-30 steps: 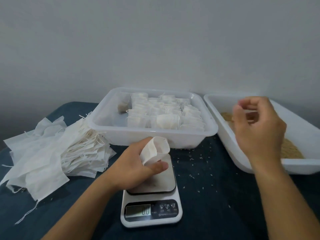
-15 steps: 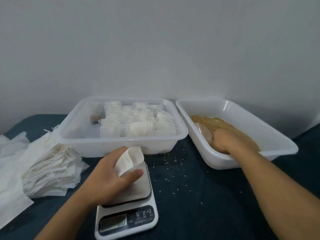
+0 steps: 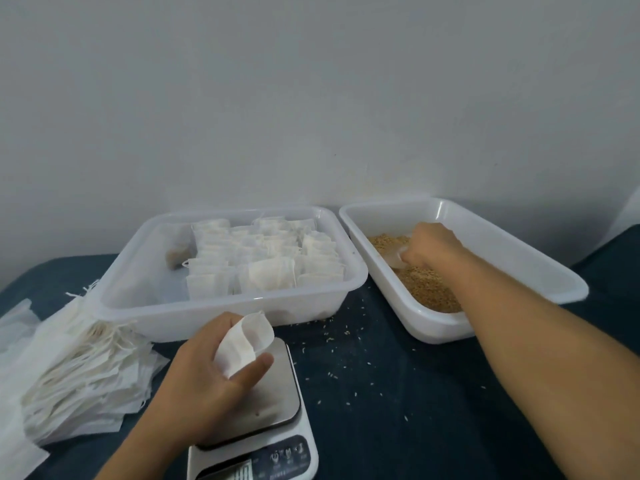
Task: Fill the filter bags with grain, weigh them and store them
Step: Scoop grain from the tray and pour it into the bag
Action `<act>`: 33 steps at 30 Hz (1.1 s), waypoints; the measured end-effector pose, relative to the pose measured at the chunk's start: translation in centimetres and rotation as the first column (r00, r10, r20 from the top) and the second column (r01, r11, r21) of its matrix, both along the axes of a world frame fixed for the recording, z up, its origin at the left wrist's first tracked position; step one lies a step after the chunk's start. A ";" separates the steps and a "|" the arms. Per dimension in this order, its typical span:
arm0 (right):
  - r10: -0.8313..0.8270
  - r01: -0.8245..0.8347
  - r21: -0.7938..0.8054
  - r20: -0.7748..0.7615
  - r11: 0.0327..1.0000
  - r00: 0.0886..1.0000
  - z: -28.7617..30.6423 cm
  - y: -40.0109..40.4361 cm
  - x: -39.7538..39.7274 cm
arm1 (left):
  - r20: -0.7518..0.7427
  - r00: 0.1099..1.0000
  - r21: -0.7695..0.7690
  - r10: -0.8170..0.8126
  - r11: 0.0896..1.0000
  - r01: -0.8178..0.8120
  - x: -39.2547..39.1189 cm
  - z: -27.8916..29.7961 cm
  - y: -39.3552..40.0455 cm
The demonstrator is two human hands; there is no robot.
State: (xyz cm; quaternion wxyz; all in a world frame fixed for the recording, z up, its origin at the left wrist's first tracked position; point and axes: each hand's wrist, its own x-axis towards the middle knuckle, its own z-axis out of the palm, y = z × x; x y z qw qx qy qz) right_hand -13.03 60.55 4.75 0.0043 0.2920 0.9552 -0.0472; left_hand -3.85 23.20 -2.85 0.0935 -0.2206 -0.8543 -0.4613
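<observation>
Scale point(image 3: 254, 420) readout cut off by bottom edge, digits unreadable. Right hand point(image 3: 427, 249) curled round a pale scoop point(image 3: 396, 259), its bowl half hidden, in grain point(image 3: 426, 289) of the tray at 2 o'clock point(image 3: 502, 244). Left hand point(image 3: 204, 382) pinched an empty filter bag point(image 3: 244, 344) above the scale, long axis tilted, mouth open toward 1 o'clock. Filled bags point(image 3: 266, 265) packed the tray at 12 o'clock point(image 3: 221, 317); bare cloth point(image 3: 398, 410) lay between scale and grain tray.

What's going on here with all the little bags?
A person is filling filter bags with grain. The left hand holds an open empty bag over the scale. The right hand grips a small scoop in the grain tray. Filled bags sit in the other tray.
</observation>
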 end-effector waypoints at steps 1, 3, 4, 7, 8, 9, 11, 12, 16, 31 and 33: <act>0.001 -0.002 -0.024 -0.010 1.000 1.000 -0.4 -0.1 -0.5 | 0.002 1.000 -0.010 0.006 1.000 -0.006 0.0 -0.1 0.0; 0.015 -0.019 -0.071 -0.051 0.997 0.999 -1.3 -0.2 -1.5 | 0.017 1.000 -0.022 0.013 1.000 -0.012 0.0 -0.3 0.0; 0.023 -0.030 -0.097 -0.071 0.995 0.997 -1.7 -0.2 -1.9 | 0.031 0.999 -0.016 0.014 1.000 -0.013 0.0 -0.4 0.1; 0.036 -0.047 -0.134 -0.088 0.990 0.995 -2.6 0.0 -2.7 | 0.053 0.999 0.029 -0.003 1.000 0.001 -0.1 -0.6 0.2; 0.037 -0.050 -0.148 -0.089 0.988 0.995 -2.8 0.1 -2.8 | 0.061 0.998 0.047 -0.005 0.999 0.002 -0.1 -0.5 0.3; 0.036 -0.052 -0.176 -0.097 0.983 0.995 -2.9 0.3 -2.9 | 0.071 0.997 0.066 -0.007 0.998 0.003 -0.1 -0.5 0.2; 0.020 -0.055 -0.262 -0.135 0.963 0.991 -3.1 0.7 -2.8 | 0.084 0.996 0.099 -0.014 0.995 0.006 -0.1 -0.5 0.2; 0.007 -0.055 -0.306 -0.157 0.951 0.988 -3.2 0.8 -2.6 | 0.086 0.996 0.115 -0.019 0.993 0.009 -0.1 -0.4 0.2; -0.071 -0.059 -0.435 -0.276 0.898 0.959 -2.7 0.7 -2.0 | 0.103 0.994 0.159 -0.030 0.987 0.013 -0.1 -0.3 0.0; -0.107 -0.354 -0.522 -0.663 0.776 0.741 2.3 -5.9 8.6 | 0.252 0.967 0.297 -0.037 0.954 -0.041 -0.6 -0.2 -0.6; -0.034 -0.415 -0.514 -0.658 0.751 0.752 2.6 -7.2 10.7 | 0.259 0.966 0.281 -0.002 0.957 -0.073 -0.9 -0.3 -0.8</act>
